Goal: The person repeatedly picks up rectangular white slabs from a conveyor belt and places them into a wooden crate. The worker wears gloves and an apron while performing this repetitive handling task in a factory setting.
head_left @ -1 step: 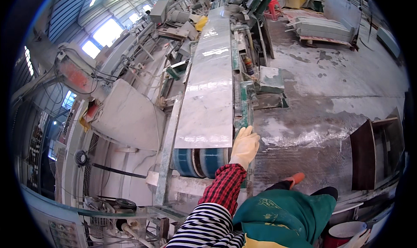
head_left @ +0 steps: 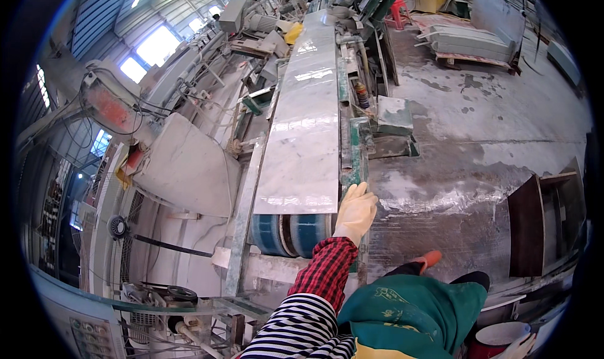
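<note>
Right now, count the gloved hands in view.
1: a pale-gloved hand rests on the green machine frame beside the near right corner of the long marble slab. The other hand is out of view.

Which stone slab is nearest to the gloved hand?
The long white slab on the conveyor, its corner beside the gloved hand; the slab leaning at left and the stacked slabs lie farther.

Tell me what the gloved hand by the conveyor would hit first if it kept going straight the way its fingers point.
The cream-gloved hand points up along the machine's edge. It would likely first meet the green metal side rail beside the long white marble slab, though depth is hard to judge here.
</note>
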